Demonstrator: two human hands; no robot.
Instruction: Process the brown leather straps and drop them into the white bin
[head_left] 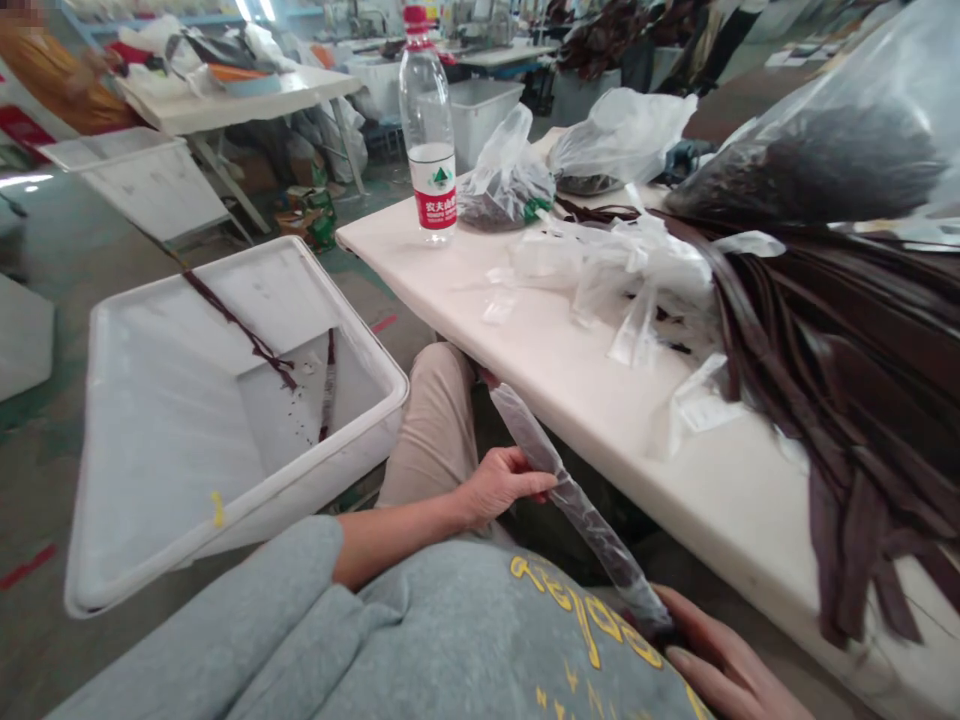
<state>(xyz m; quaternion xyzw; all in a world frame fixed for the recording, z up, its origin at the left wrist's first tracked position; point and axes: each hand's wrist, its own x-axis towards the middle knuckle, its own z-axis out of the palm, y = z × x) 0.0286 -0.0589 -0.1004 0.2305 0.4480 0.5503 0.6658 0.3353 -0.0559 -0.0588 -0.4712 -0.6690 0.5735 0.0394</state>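
A long, narrow clear plastic sleeve (592, 525) slants across my lap, just off the table's near edge. Partway along it, my left hand (504, 488) is closed, pinching the sleeve between thumb and fingers. My right hand (716, 655) grips the sleeve's lower end, where something dark shows at the fingers; its kind is unclear. The upper end of the sleeve looks flat and whitish. Many dark brown leather-like strips (795, 330) lie heaped on the table to the right, some hanging over its edge. Crumpled clear plastic bags (622, 260) lie beside them.
A white table (465, 285) holds a water bottle (431, 150), a small tied bag (506, 180) and a large bag of dark material (825, 160). At left stands a white bin (187, 420) with a few dark strips inside. Behind are another table (247, 100) and a person's sleeve (56, 70).
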